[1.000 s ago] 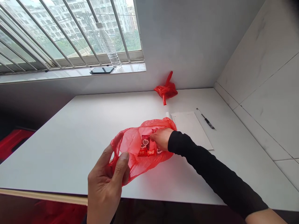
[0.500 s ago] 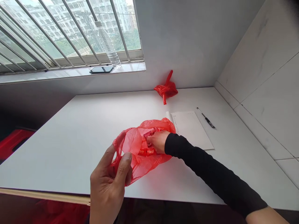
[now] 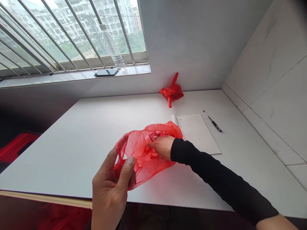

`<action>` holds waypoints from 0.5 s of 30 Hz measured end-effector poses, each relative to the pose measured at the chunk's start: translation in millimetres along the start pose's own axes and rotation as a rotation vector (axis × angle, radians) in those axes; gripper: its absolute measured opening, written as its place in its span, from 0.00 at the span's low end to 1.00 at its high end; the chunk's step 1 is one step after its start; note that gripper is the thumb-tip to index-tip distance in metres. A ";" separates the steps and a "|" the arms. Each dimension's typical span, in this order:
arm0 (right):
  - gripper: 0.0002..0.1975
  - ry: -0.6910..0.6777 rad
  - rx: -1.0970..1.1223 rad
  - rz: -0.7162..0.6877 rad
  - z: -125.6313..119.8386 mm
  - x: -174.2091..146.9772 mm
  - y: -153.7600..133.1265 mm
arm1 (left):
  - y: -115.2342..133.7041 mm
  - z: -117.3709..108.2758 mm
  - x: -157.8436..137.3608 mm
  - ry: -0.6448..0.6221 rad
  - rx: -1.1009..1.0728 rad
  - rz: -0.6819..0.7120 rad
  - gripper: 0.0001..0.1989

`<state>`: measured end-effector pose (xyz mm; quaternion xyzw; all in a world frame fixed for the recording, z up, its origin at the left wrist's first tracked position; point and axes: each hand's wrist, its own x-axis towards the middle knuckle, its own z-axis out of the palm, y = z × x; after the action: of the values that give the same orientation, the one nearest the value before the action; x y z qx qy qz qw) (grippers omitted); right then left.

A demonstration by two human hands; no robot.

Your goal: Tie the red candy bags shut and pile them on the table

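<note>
So the left hand [image 3: 111, 188] has a pinch on the mouth of a thin red bag [image 3: 148, 172], thumb on the near side and fingers tucked into the plastic, so that end is stretched wide. The right hand [image 3: 163, 147] is in the bag, fingers down among some little red packets [image 3: 154, 154]; the fingertips are partly hidden, so I honestly can't tell if it's got hold of one or is just touching them. There's a black sleeve [image 3: 213, 175] on that forearm, coming in across the front edge of the tabletop [image 3: 72, 143] from the right. The bag is around the middle of the tabletop, closer to the front edge than the back one, with the packets bunched toward its far end. Its right end covers a bit of the left side of a notebook [image 3: 199, 134], which lies flat with handwriting on the page, too small to read. A pen [image 3: 213, 121] sits just right of that, between the notebook and the tabletop's right edge. Over at the back edge, right of its middle, there's a bunched-up red bundle [image 3: 171, 93] by the wall. Past the back edge, on the windowsill [image 3: 137, 70], a phone [image 3: 106, 73] lies flat near a clear bottle [image 3: 114, 51] standing by the window bars [image 3: 79, 32].
</note>
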<state>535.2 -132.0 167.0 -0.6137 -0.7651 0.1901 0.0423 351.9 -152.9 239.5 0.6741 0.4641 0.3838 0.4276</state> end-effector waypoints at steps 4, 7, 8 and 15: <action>0.16 -0.020 0.007 -0.046 0.6 1.5 -1.5 | 5.6 3.3 -2.2 0.025 0.009 -0.009 0.29; 0.18 0.008 -0.006 0.019 -2.3 -0.1 -0.6 | 8.6 4.5 -2.6 0.022 0.002 -0.015 0.30; 0.20 0.021 -0.010 0.034 -3.7 -1.6 0.4 | 8.9 4.5 -2.5 0.016 -0.001 -0.012 0.31; 0.09 -0.037 -0.026 -0.048 -6.2 -11.4 2.3 | 7.2 2.3 -2.6 0.011 0.003 0.002 0.31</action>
<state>541.9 -140.9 173.8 -0.5921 -0.7826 0.1905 0.0251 355.4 -157.4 245.2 0.6732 0.4662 0.3873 0.4236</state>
